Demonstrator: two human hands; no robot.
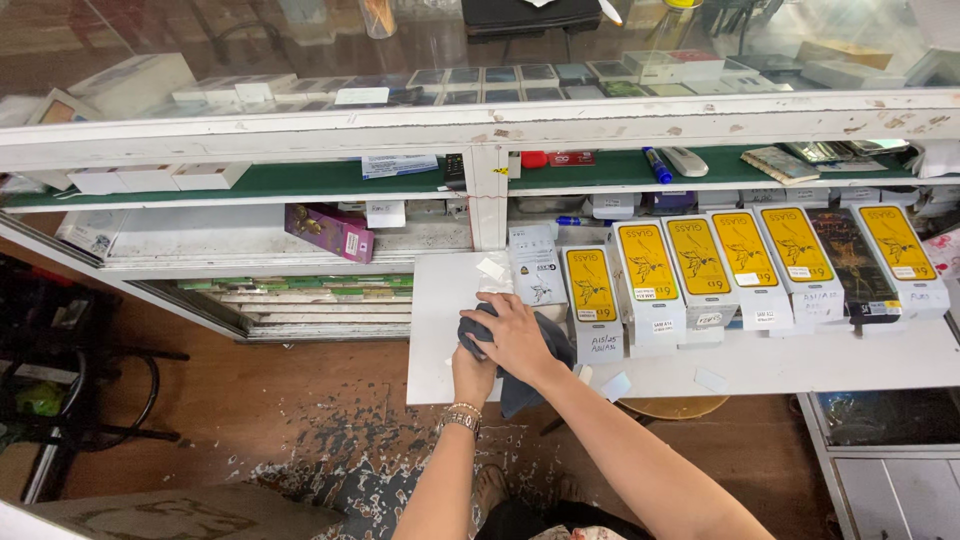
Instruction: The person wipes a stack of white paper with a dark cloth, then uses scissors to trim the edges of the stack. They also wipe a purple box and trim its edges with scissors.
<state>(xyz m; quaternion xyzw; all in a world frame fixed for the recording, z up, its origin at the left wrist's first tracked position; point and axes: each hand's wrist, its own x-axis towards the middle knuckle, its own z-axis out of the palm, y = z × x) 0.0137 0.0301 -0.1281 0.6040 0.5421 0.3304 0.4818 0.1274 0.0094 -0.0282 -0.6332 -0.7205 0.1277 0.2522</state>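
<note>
**Both hands on a dark cloth at the white worktop**

We look down on a flat white worktop [440, 370] set in front of a glass-topped display cabinet with a chipped white frame [480, 128]. Our right hand [518, 338] lies palm down on a dark grey-blue cloth [548, 335], fingers bent over its upper edge, so this grip is closed on the fabric. Our left hand [472, 368] sits just under the right one, partly hidden by it; it touches the same cloth from below, but we cannot tell how far its grip is closed or whether anything lies inside the folds. A beaded bracelet [462, 414] circles the left wrist. The cloth rests on the left part of the worktop, and one corner hangs over the near edge.

Just beside the hands, to the right, stands a row of flat yellow-and-black packets on white card backing [648, 262], leaning against the cabinet. A white packet with a dark emblem [534, 264] stands right behind the cloth. Small white paper scraps [712, 379] lie on the worktop near the front edge.

Further off, a purple rectangular box [330, 231] sits on a lower shelf to the left, and a blue marker pen [656, 165] lies on the green shelf lining [290, 179].
</note>
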